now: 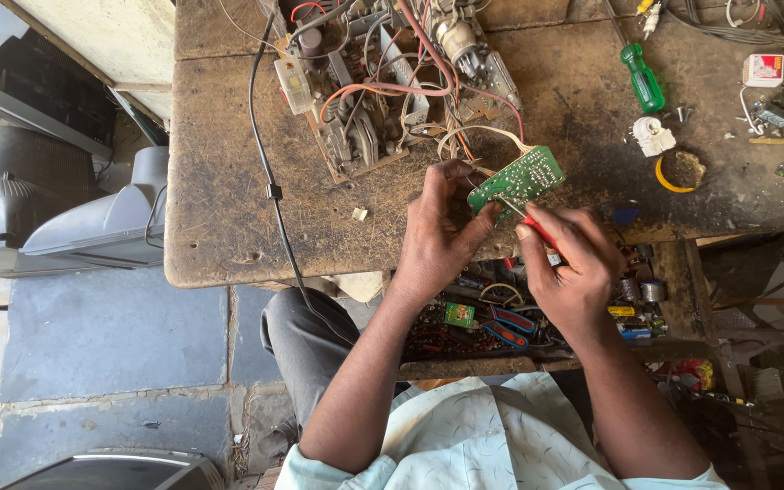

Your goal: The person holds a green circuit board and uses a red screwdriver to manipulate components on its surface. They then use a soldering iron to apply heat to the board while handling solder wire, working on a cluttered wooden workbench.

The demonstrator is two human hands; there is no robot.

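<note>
1. Far left, I see grey television casings (pixel 65 218) on the floor beside the worn wooden desk (pixel 229 181).
2. A black cable (pixel 269 181) crosses the desk toward an opened chassis (pixel 365 100) full of wires.
3. My left hand (pixel 437 240) has its fingers closed on the green circuit board (pixel 517 180), held just above the desk's front edge.
4. My right hand (pixel 569 263) grips a red-handled tool (pixel 537 227), tip touching the board.
5. A green screwdriver (pixel 642 80) lies further right.
</note>
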